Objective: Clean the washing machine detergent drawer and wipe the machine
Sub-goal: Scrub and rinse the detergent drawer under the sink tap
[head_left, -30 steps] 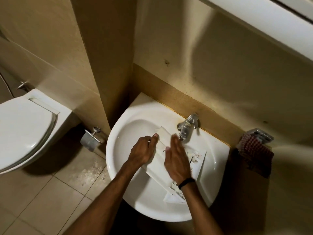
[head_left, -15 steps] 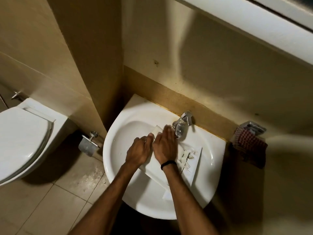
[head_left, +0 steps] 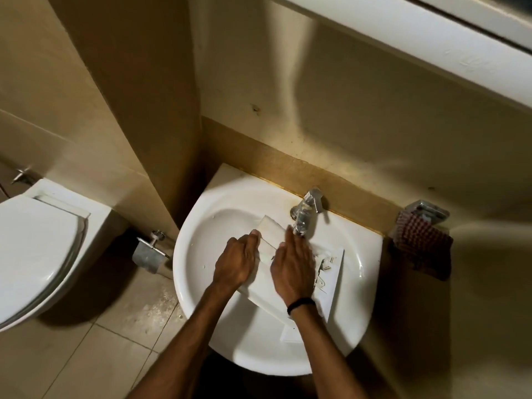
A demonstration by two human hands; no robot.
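Observation:
The white plastic detergent drawer (head_left: 269, 230) lies slanted across the white sink (head_left: 230, 341), its far end under the chrome tap (head_left: 305, 213). My left hand (head_left: 237, 262) grips the drawer's left edge, thumb on top. My right hand (head_left: 293, 266) lies flat on the drawer with straight fingers, fingertips reaching just below the tap spout. The drawer's compartment ribs (head_left: 326, 263) show to the right of my right hand. A black band circles my right wrist.
A red checked cloth (head_left: 420, 243) hangs from a metal holder on the wall right of the sink. A white toilet (head_left: 37, 254) stands at the left, with a metal paper holder (head_left: 149, 250) between it and the sink. A white ledge runs overhead.
My right hand slid up the drawer toward the tap, then back slightly to the right. My left hand kept its grip on the drawer's edge. The view shifted a little.

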